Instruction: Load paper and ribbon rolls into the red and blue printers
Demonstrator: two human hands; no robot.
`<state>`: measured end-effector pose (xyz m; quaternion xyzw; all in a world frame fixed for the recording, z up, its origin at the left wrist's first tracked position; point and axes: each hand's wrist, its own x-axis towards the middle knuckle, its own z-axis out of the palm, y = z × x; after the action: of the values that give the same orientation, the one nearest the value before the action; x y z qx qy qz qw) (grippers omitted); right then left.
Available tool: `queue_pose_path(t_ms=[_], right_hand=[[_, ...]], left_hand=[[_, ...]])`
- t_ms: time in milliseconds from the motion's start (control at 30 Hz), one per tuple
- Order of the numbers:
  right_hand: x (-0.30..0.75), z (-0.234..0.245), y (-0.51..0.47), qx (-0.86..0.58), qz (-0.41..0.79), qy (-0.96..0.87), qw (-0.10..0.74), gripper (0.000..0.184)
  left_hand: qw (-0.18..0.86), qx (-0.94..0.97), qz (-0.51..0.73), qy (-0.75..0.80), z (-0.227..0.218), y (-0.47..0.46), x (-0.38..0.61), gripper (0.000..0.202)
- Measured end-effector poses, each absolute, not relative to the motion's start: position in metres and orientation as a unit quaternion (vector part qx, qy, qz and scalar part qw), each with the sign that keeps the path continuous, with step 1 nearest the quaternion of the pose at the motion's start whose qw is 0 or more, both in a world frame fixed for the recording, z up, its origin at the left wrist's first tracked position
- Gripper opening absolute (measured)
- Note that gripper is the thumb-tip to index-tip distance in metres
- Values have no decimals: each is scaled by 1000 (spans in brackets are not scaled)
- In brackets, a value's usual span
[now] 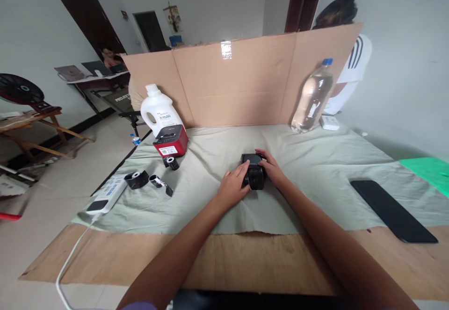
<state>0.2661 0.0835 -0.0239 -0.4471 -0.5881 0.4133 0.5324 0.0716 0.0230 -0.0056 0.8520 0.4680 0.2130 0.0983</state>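
Observation:
A small black boxy device (251, 159) sits on the grey-green cloth in front of me, with a glossy black piece (256, 179) at its near side; its exact kind I cannot make out. My left hand (233, 184) presses against its left side, fingers reaching over the top edge. From the right, my right hand (272, 167) grips the opposite side, thumb near the top and fingers around the far corner. Part of the device is hidden by both hands.
Left on the cloth lie small black rolls (137, 179), a red and black box (171, 140), a white jug (161, 109) and a white power bank (108, 197) with a cable. A water bottle (312, 97) stands by the cardboard screen (238, 85). A black phone (393, 209) lies right.

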Motion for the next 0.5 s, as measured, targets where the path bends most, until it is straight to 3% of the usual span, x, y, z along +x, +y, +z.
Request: queue_pose_path(t_ms=[500], right_hand=[[268,-34,84,-458,382,-576,559,48]], left_hand=[[123,836,260,468,-6,22,70,68]])
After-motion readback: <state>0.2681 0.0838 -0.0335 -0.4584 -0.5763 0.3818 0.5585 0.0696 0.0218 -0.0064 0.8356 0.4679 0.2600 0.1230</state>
